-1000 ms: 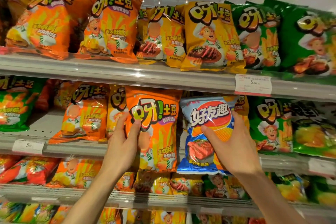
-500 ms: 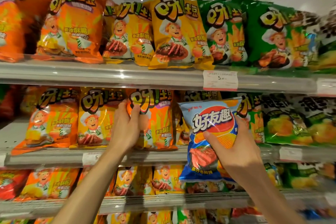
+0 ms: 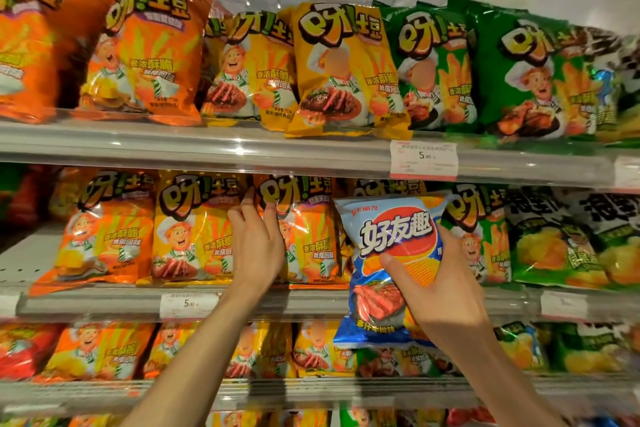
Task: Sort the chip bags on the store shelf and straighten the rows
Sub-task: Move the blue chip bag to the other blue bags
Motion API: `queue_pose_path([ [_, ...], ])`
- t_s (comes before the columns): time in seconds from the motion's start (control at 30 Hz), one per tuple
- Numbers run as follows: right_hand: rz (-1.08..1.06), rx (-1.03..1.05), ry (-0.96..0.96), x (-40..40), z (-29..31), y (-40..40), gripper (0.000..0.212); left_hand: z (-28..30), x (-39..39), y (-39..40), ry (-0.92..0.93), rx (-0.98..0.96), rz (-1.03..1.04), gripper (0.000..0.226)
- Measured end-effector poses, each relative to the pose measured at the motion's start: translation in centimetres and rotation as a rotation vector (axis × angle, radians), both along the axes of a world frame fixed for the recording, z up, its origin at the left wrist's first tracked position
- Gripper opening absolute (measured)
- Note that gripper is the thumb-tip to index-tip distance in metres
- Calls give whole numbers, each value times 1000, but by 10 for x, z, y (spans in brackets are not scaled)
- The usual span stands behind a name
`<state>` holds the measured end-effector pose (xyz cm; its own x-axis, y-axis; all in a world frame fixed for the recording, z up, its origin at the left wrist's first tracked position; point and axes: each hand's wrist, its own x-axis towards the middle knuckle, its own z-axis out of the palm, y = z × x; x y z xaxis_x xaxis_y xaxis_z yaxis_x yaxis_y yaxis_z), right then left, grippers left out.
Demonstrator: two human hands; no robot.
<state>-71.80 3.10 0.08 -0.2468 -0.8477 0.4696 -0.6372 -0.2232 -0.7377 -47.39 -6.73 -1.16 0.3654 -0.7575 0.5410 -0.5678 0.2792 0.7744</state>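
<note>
My right hand [image 3: 440, 288] grips a blue chip bag [image 3: 388, 270] with a red oval logo, held in front of the middle shelf [image 3: 104, 303]. My left hand [image 3: 258, 246] rests on the left edge of an orange chip bag [image 3: 311, 232] standing on that shelf, fingers curled round its top corner. To its left stand a yellow-orange bag [image 3: 190, 229] and another orange bag [image 3: 100, 232]. Right of the blue bag a green bag [image 3: 485, 236] stands, partly hidden behind it.
The top shelf [image 3: 207, 146] carries orange, yellow and green bags in a row. Black-and-green bags [image 3: 561, 239] fill the middle shelf's right end. Price tags [image 3: 423, 158] hang on the shelf rails. The lower shelf [image 3: 311, 388] holds several more bags.
The orange bag now stands back on the middle shelf under my left hand. My right hand has kept hold of the blue bag. The camera view swung right.
</note>
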Motion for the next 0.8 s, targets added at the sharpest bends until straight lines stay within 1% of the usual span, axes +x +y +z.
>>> queue_pose_path([
  [0.17, 8, -17, 15, -1, 0, 0, 83, 1, -4, -1, -74, -87, 70, 37],
  [0.33, 12, -26, 24, -2, 0, 0, 86, 2, -9, -9, -97, -44, 106, 34],
  [0.4, 11, -19, 28, -4, 0, -1, 87, -2, -8, -12, -114, -41, 108, 36],
  [0.57, 9, -35, 24, -4, -4, -2, 86, -21, -5, -5, -170, -118, 80, 36],
  [0.67, 20, -34, 26, -2, -4, -4, 88, -21, -3, -2, -249, -132, 96, 36],
  [0.73, 22, -34, 22, -2, -3, -5, 88, -21, -1, -3, -330, -100, 112, 38],
  [0.8, 23, -33, 22, -1, -3, -4, 88, -21, 1, -1, -412, -107, 127, 40],
])
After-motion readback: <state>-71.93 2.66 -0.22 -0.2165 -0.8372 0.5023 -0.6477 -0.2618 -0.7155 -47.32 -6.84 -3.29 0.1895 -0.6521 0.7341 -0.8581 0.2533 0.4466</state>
